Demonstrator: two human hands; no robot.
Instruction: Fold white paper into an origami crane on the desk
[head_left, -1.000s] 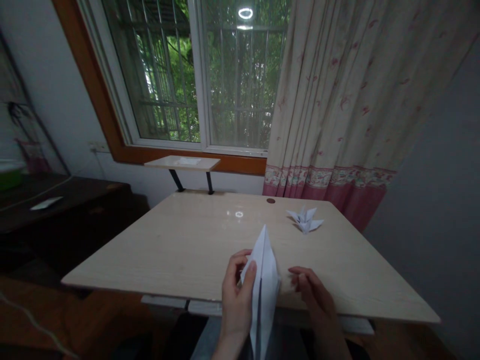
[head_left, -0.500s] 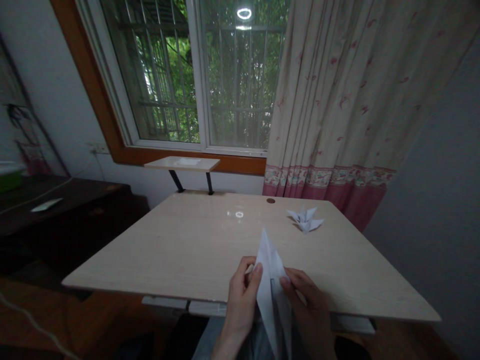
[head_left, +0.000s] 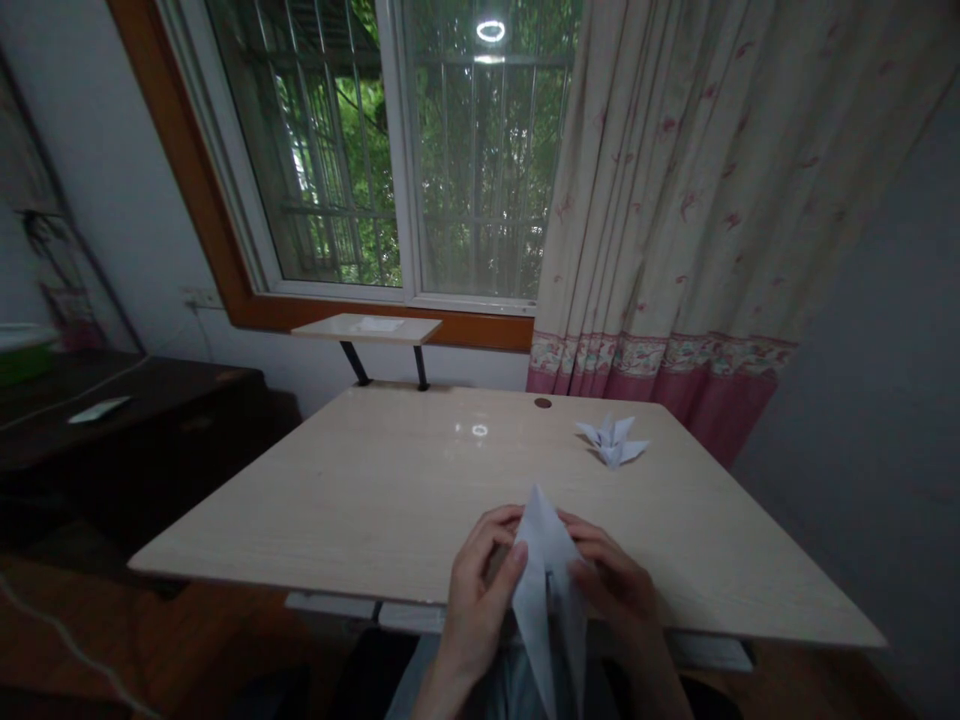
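Tapering to a sharp tip, one creased white paper piece (head_left: 535, 565) stands between the left hand (head_left: 480, 585) and the right hand (head_left: 621, 585) at the near edge of one pale, wood-grained table (head_left: 360, 490); both hands pinch it, thumbs in front, fingers curled behind. Beyond, one spiky paper figure (head_left: 613, 447) sits on the tabletop before one pleated floral curtain (head_left: 675, 210).

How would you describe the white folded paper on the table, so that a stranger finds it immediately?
Start at the pale table by the window. Toward its far right corner, near the curtain, lies the white folded paper. Its several spread points set it apart from the long folded sheet between left hand and right hand.
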